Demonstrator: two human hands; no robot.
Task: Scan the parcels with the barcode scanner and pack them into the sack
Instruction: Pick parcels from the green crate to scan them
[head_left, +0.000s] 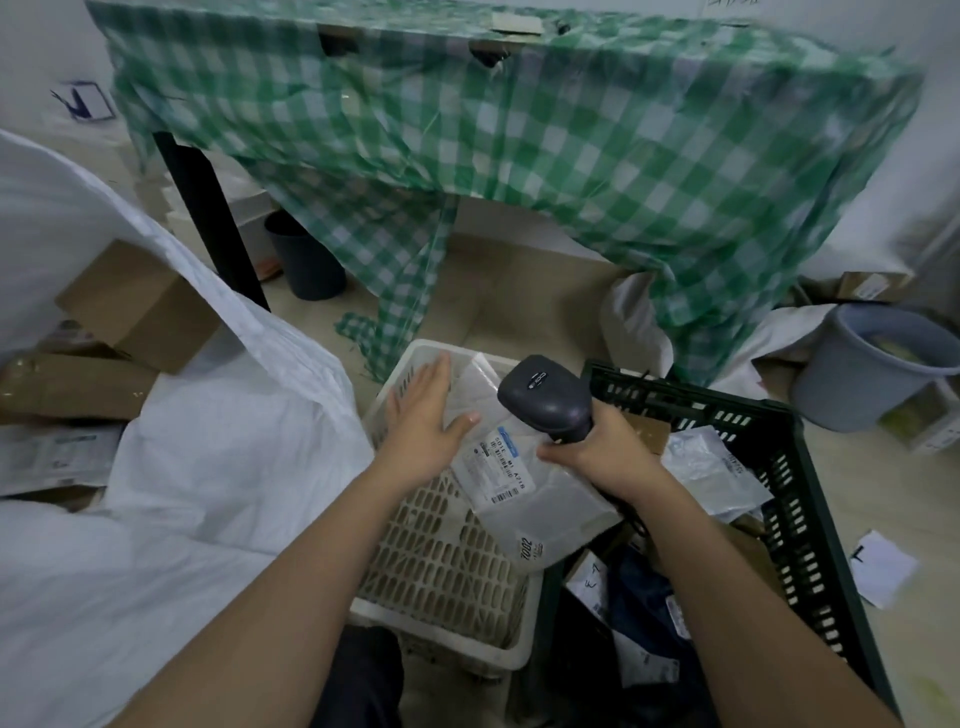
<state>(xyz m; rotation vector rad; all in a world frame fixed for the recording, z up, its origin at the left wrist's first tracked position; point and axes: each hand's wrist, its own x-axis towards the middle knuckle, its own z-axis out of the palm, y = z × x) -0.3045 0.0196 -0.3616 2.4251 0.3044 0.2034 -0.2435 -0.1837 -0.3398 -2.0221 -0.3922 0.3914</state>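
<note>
A flat grey plastic parcel (540, 499) with a white printed label lies tilted across the right rim of a cream plastic basket (441, 571), whose walls and floor are pierced with oval slots. The right hand (597, 457) is wrapped around the grip of a dark grey scanner (545, 397), its rounded head pointing toward 12 o'clock, just above the parcel's label. The left hand (426, 415) is released, fingers straight and together, palm down over the basket's far left corner, its thumb reaching toward the parcel; whether it touches anything cannot be told. Both forearms are bare and stretch forward from 6 o'clock. At 9 o'clock a large white woven sack (182, 467) gapes in soft folds, with brown boxes (140, 306) inside it. At 4 o'clock a dark green slotted crate (789, 499) holds more bagged parcels. At 12 o'clock stands a table (519, 114) draped in crinkled green-and-white check cloth, and a round grey bucket (872, 369) sits at 3 o'clock.
</note>
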